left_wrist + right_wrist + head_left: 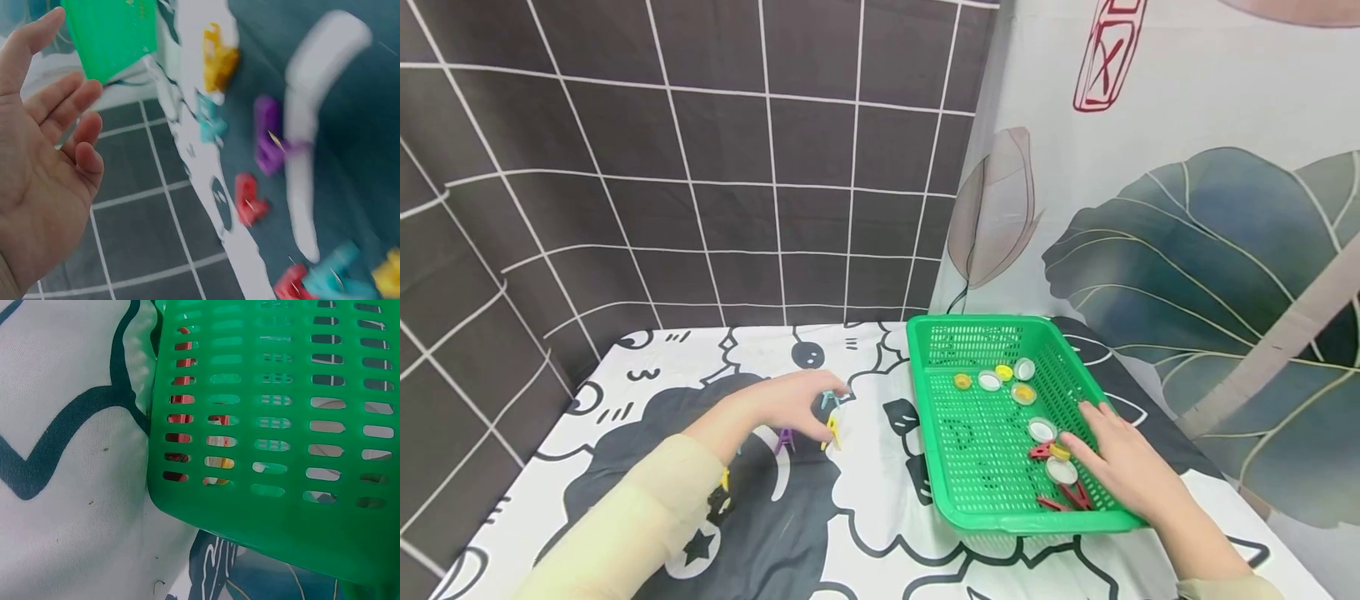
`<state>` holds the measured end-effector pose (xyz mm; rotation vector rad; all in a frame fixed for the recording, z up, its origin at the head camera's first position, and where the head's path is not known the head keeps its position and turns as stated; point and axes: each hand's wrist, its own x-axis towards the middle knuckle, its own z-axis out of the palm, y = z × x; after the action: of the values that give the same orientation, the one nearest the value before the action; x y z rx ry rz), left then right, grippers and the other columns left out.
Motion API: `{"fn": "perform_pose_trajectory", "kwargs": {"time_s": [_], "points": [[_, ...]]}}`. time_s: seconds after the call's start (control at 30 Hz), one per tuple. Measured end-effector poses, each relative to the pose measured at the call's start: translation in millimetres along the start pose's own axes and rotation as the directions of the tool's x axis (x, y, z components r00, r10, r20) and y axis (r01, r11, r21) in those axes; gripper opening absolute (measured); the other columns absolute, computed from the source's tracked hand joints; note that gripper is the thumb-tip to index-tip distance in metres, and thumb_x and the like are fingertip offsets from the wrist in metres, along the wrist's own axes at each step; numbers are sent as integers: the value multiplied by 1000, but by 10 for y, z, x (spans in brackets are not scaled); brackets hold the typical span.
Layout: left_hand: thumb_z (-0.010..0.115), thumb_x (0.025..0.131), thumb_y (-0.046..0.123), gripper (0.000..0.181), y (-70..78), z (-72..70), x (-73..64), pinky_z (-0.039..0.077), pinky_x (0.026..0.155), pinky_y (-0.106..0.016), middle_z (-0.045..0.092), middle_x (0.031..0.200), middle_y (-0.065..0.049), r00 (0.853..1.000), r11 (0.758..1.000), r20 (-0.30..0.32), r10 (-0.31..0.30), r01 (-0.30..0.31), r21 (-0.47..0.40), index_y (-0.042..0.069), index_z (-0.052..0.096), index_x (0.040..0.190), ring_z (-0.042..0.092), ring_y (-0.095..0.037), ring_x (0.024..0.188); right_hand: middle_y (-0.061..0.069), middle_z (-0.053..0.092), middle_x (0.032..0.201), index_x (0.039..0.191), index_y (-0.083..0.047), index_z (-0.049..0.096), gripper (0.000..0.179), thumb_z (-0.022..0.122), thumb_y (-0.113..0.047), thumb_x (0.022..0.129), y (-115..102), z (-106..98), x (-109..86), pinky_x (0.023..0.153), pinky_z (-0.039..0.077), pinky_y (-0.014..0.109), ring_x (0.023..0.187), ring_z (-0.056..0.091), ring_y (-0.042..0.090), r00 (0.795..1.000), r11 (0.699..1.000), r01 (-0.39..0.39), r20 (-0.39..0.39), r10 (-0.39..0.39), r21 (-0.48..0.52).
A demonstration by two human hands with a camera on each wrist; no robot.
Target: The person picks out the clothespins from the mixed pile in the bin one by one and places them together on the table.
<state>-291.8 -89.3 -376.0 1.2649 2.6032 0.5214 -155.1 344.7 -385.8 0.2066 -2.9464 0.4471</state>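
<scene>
My left hand (797,402) hovers over the cloth with thumb and fingers spread, and nothing lies in its palm in the left wrist view. Close by its fingertips are a yellow clothespin (832,432) and a light blue clothespin (829,400). A purple clothespin (785,440) lies below the palm. My right hand (1123,462) reaches over the right side of the green basket (928,467), fingers extended, thumb near a yellow cap (1060,451). Red clothespins (1077,497) and white caps (1062,471) lie in the basket below this hand. The right wrist view shows only the basket's outer wall.
More caps, such as a white one (989,381) and a yellow one (1003,372), lie toward the basket's back. In the left wrist view, a red clothespin (250,200) and a teal one (337,278) lie on the cloth. A dark tiled backdrop (715,167) stands behind the table.
</scene>
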Motion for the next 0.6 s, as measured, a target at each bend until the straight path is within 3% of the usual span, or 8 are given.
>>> {"fn": "perform_pose_trajectory", "kwargs": {"time_s": [0.23,0.43,0.6], "points": [[72,75,34,63,241,-12,407,40,97,-34,58,118,-4,995,995,0,98,-98,3,7,53,129,51,-20,114,36,34,137,137,14,33,69,46,-41,97,7,12,8,98,21,66,129,23,52,1000,1000,-8,10,8,-9],[74,76,37,63,468,-38,720,42,92,-28,56,121,1,996,995,14,91,-90,-38,13,53,131,51,-12,109,36,34,137,137,14,33,71,44,-44,97,8,12,-14,98,21,66,129,24,53,1000,1000,-18,11,18,-7],[74,77,35,64,620,-51,886,39,95,-25,55,124,0,995,993,15,103,-102,-55,11,51,132,50,-12,112,36,34,137,137,14,33,69,45,-42,97,-5,12,-2,98,22,66,129,24,53,1000,1000,-11,6,11,-11]]}}
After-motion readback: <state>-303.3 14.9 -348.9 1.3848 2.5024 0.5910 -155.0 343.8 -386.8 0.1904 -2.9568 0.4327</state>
